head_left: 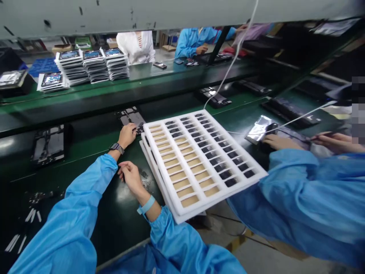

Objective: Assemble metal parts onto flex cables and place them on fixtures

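Note:
My left hand (127, 135), with a watch on its wrist, has its fingers bent over the near edge of a flat tablet-like housing (131, 115) with grey and black inner parts. That housing lies on the bench just behind the white tray. Lower down, my right hand (131, 177) hovers over the green bench with loosely bent fingers and nothing visible in them; a light blue band circles its wrist. Right of both hands sits a stack of white foam trays (182, 209). Small black parts fill many slots of the top one, while other slots show a tan bottom.
Another similar housing (49, 144) lies left on the bench. Stacked devices in white sheets (92, 65) stand on the raised shelf (142, 78). A white cable (239, 45) hangs past the trays. At right, a co-worker's hand (281, 142) is near a silvery packet (260, 128).

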The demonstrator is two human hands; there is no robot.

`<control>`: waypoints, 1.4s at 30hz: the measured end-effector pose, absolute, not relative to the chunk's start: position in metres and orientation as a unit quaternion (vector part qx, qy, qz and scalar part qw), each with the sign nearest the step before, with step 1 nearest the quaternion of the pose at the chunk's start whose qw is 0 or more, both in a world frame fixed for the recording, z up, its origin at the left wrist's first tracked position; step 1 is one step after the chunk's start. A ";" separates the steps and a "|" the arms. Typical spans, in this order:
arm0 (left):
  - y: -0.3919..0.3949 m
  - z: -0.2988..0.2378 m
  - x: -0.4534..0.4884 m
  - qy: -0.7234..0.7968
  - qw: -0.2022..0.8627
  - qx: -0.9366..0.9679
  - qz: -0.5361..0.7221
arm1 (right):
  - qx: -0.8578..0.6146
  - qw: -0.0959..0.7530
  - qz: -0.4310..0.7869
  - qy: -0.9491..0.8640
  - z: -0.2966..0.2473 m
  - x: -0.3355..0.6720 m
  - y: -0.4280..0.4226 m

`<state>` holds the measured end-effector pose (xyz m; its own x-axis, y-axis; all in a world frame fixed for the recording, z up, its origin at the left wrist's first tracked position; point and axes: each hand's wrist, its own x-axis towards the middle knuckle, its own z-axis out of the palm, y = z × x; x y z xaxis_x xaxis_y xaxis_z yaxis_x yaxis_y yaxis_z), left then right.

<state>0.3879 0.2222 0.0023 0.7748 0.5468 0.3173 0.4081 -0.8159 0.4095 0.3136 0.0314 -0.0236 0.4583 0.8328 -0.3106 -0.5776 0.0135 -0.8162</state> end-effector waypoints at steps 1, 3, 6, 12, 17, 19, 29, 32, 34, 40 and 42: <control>0.221 0.005 0.381 0.250 0.158 0.930 0.218 | -0.486 0.697 0.509 -0.136 -0.022 0.312 0.030; 0.216 0.015 0.367 0.227 0.160 0.933 0.229 | -0.481 0.691 0.520 -0.144 -0.020 0.310 0.028; 0.207 0.035 0.342 0.204 0.180 0.927 0.257 | -0.472 0.686 0.531 -0.155 -0.017 0.307 0.024; 0.194 0.082 0.272 0.240 0.228 0.884 0.330 | -0.482 0.677 0.524 -0.188 -0.021 0.309 0.023; 0.175 0.121 0.180 0.341 0.343 0.796 0.363 | -0.471 0.675 0.532 -0.199 -0.022 0.313 0.015; 0.161 0.126 0.136 0.376 0.364 0.769 0.367 | -0.472 0.651 0.556 -0.212 -0.021 0.313 0.009; 0.107 0.050 -0.032 0.628 0.148 0.710 0.284 | -0.521 0.580 0.525 -0.342 -0.026 0.307 -0.001; 0.105 0.036 -0.035 0.612 0.080 0.759 0.208 | -0.538 0.568 0.502 -0.369 -0.031 0.309 -0.002; 0.110 0.033 -0.028 0.589 0.053 0.787 0.175 | -0.548 0.555 0.484 -0.396 -0.033 0.310 -0.001; 0.141 0.031 -0.020 0.529 0.074 0.842 0.076 | -0.582 0.530 0.422 -0.451 -0.033 0.313 -0.001; 0.147 0.030 -0.024 0.516 0.091 0.849 0.068 | -0.595 0.515 0.411 -0.460 -0.032 0.312 -0.001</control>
<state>-0.0243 0.1469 0.0300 0.4591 0.8882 0.0204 0.8635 -0.4515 0.2249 0.3125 -0.0010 -0.0318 0.2387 0.9710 -0.0151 0.1255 -0.0463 -0.9910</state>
